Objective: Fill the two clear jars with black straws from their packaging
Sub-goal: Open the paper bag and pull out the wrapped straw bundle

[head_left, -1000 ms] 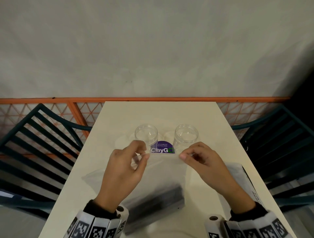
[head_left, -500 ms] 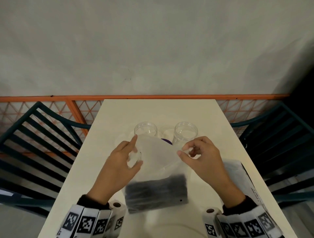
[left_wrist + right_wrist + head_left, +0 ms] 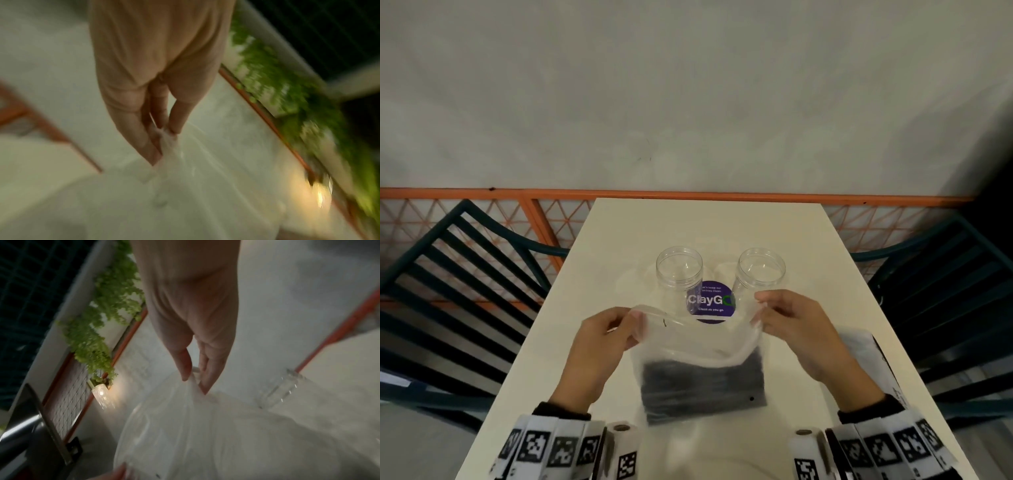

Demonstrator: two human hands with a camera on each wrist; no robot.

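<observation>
Two clear empty jars stand upright side by side on the cream table, the left jar (image 3: 679, 274) and the right jar (image 3: 761, 273). In front of them I hold up a clear plastic bag (image 3: 698, 346) with a block of black straws (image 3: 703, 387) in its bottom. My left hand (image 3: 635, 325) pinches the bag's top left corner, and my right hand (image 3: 758, 313) pinches the top right corner. The bag's mouth sags between them. In the left wrist view my left hand (image 3: 164, 134) pinches bunched plastic (image 3: 176, 154). In the right wrist view my right hand (image 3: 194, 382) pinches the bag (image 3: 205, 426); a jar (image 3: 281, 391) stands beyond.
A purple round sticker (image 3: 710, 303) lies on the table (image 3: 705, 226) between the jars. A second plastic packet (image 3: 866, 356) lies at the table's right edge. Dark slatted chairs (image 3: 448, 291) stand on both sides. An orange rail (image 3: 688, 195) and a grey wall are behind.
Both hands took hold of the bag's top edge and lifted it off the table. They have drawn apart, stretching the mouth wide, and the straws slid to the bottom.
</observation>
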